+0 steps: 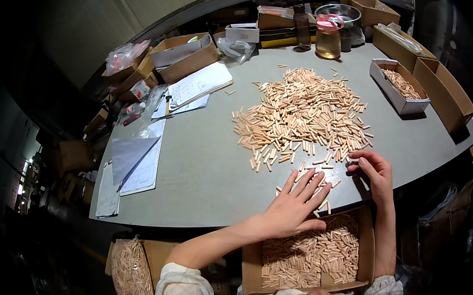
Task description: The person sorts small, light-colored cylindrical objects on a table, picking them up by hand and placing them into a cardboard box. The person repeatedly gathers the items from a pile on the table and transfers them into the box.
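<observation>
A wide pile of short wooden dowels (310, 109) lies on the grey table (204, 150). With fingers spread flat, my left hand (298, 203) rests over a few loose dowels at the table's front edge. Just below it, a cardboard box (253, 269) full of dowels sits against that edge. To the right, my right hand (372, 171) is at the near right side of the pile, its fingers curled with thumb and forefinger close together. Whether a dowel is between those fingertips is too small to make out.
A clear bag of dowels (133, 275) stands in a carton at lower left. Papers (142, 165) and a notepad (202, 84) lie on the left. A small dowel-filled box (400, 89) is at right; a jug (328, 39), a brown bottle (301, 28) and cartons line the back.
</observation>
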{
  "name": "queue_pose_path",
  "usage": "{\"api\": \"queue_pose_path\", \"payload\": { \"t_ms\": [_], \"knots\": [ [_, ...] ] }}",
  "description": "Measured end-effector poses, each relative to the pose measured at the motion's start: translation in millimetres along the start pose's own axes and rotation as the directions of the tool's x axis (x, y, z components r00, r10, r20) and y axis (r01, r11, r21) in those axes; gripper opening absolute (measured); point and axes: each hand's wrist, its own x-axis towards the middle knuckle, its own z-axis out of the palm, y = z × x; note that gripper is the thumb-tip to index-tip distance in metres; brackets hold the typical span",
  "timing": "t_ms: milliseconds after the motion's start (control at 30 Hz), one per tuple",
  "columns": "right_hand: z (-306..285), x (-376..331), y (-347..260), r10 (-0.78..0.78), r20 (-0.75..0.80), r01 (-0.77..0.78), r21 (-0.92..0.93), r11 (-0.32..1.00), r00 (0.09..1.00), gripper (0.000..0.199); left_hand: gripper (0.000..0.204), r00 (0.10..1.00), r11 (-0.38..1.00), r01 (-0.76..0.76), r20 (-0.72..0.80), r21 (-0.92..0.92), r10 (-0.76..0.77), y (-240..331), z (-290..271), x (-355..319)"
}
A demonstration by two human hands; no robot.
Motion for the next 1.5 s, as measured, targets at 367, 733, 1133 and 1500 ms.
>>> {"api": "queue_pose_path", "payload": {
  "t_ms": [367,733,1133,1500],
  "knots": [
    [0,0,1,-0.04,-0.043,0.04,0.01,0.999,0.998,0.021,0.01,0.806,0.884,0.462,-0.383,-0.07,-0.451,-81,-39,-14],
    [12,-3,3,-0.079,-0.13,0.067,-0.099,0.993,0.988,0.019,0.01,0.856,0.973,0.207,-0.462,-0.106,-0.233,-88,-30,-7],
    [103,13,-20,-0.091,0.511,0.461,-0.665,0.588,0.855,0.024,0.022,0.796,0.988,-0.156,-0.593,-0.003,0.124,-59,-47,-4],
    [-57,158,-38,-0.702,0.169,0.359,-0.924,0.132,0.692,0.006,0.04,0.795,0.969,0.162,-0.558,-0.185,-0.24,-72,-30,-7]
  ]
}}
